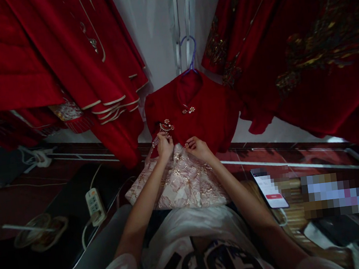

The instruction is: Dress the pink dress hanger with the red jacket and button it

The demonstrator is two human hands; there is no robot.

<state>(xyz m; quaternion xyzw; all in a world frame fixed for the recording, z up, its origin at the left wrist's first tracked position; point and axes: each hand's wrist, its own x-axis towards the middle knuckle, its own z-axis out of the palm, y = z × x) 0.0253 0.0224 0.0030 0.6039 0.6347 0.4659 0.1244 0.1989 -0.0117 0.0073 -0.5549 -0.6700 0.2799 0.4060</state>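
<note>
While both hands work at chest height above the lap: the left hand (pixel 165 145) and the right hand (pixel 198 148) face each other over the lower front of a deep-red, stand-collared cloth garment (pixel 199 123), close but apart.
Left fingers: bent and drawn together just below a fan-shaped, jewelled ornament (pixel 166 126) with dangling bead strands; whether they pinch a strand, the cloth or both, I cannot tell.
Right fingers: thumb and forefinger appear pressed together on a small, flower-shaped bead ornament (pixel 187 145), with the other fingers curled loosely.
Red garment: hangs facing the person from a purple, thin-framed hanger (pixel 192 57); a pair of pale, flower-shaped beaded clasps (pixel 188 110) sits under its collar.
Brocade on the lap: pale pink cloth with gold floral patterning (pixel 187 183) spreads beneath both wrists and reaches up to the red front; whether the two are joined is unclear.
Bead work: the step in hand seems to be fine handling of the small ornament at the red front; fixing, loosening or checking cannot be told apart, and no needle or thread can be made out.
Next touch: probably calls for the left hand to steady the cloth, clear of the dangling strands, while the right turns or settles the bead with a light pinch.
Right of the lap: a lit, white-screened smartphone (pixel 270 190) lies near the right forearm.
Left of the lap: a white, multi-socket power strip (pixel 95 206) rests on a black surface (pixel 67 203).
</note>
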